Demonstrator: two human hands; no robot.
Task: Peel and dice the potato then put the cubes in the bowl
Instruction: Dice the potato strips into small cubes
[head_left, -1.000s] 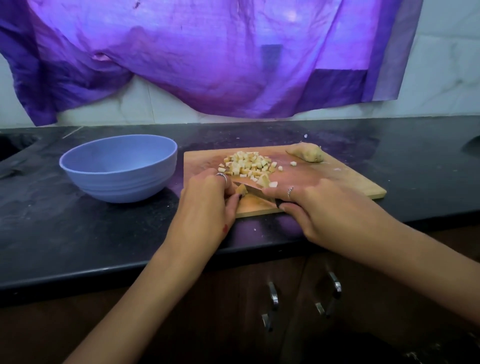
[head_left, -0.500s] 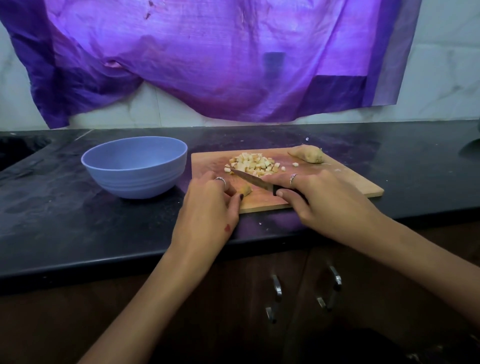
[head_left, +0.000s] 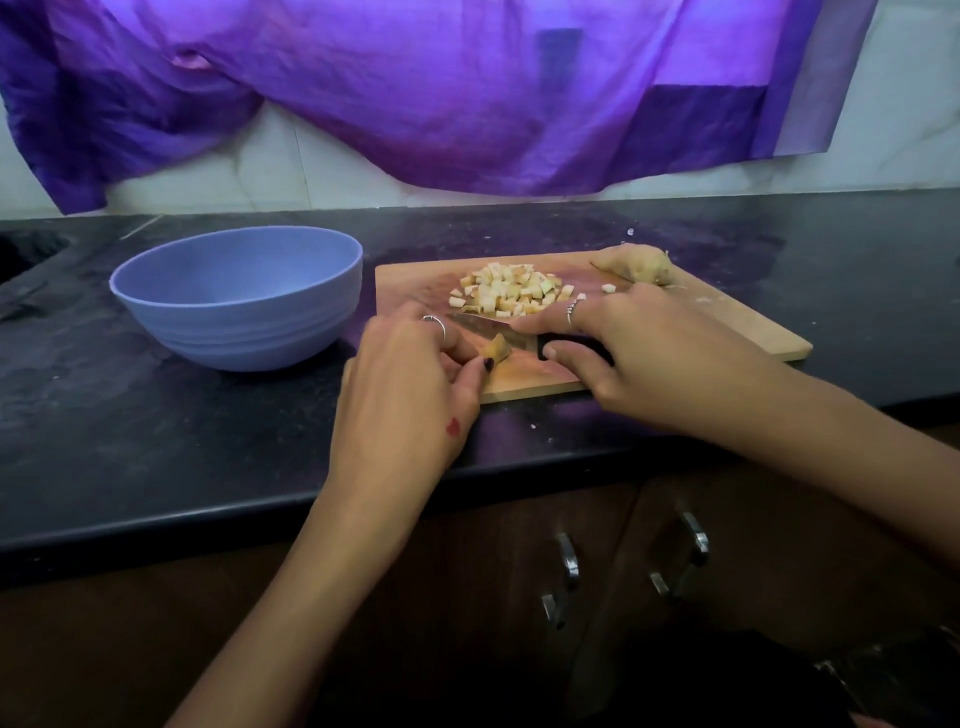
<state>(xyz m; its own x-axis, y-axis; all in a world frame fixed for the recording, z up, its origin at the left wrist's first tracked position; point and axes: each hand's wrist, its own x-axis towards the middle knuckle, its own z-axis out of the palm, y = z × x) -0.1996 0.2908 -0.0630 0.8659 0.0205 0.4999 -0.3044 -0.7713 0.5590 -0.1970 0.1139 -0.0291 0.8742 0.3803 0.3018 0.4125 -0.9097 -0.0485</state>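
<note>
Head view: left hand (head_left: 410, 384) pinches last potato piece (head_left: 497, 349) on cutting board (head_left: 727, 332). Right hand (head_left: 639, 358) grips knife (head_left: 498, 332), blade just beside left fingertips. Cubes (head_left: 511, 293) piled behind; bowl (head_left: 239, 296) empty. Risk: nicked finger, piece too small.

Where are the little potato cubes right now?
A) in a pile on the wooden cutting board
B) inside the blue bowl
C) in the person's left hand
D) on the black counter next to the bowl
A: the potato cubes lie heaped on the wooden cutting board, just beyond the knife; no cubes show in the blue bowl.
</note>
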